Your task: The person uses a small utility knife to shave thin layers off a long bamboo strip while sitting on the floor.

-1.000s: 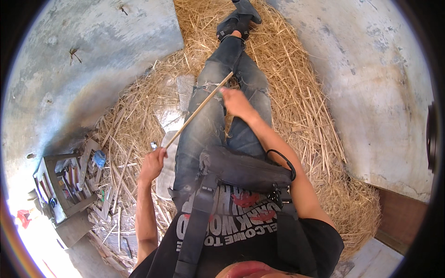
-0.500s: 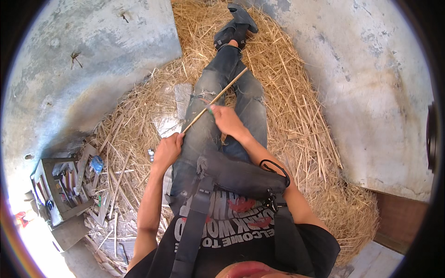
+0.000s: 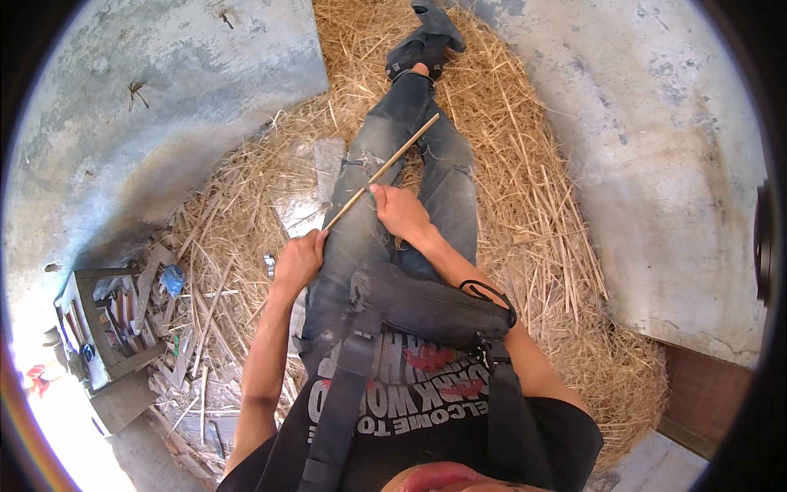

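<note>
I sit on a heap of straw [image 3: 533, 180] with my legs in grey jeans stretched out ahead. A long thin pale stick [image 3: 402, 152] lies slantwise over my thighs, its far end pointing up right toward my knees. My left hand [image 3: 299, 261] is closed around the stick's near end by my left thigh. My right hand [image 3: 399, 211] grips the stick a little further along, resting on my lap. A dark bag [image 3: 426, 307] is strapped across my waist.
A wooden box of hand tools [image 3: 102, 324] stands at the left, with split cane strips and scraps [image 3: 193, 361] scattered beside it. A small blade-like metal piece [image 3: 269, 264] lies on the straw near my left hand. Bare concrete floor [image 3: 164, 115] surrounds the heap.
Both hands have drawn in toward my lap. The stick has slid forward along my legs, so more of it now reaches past my right hand.
</note>
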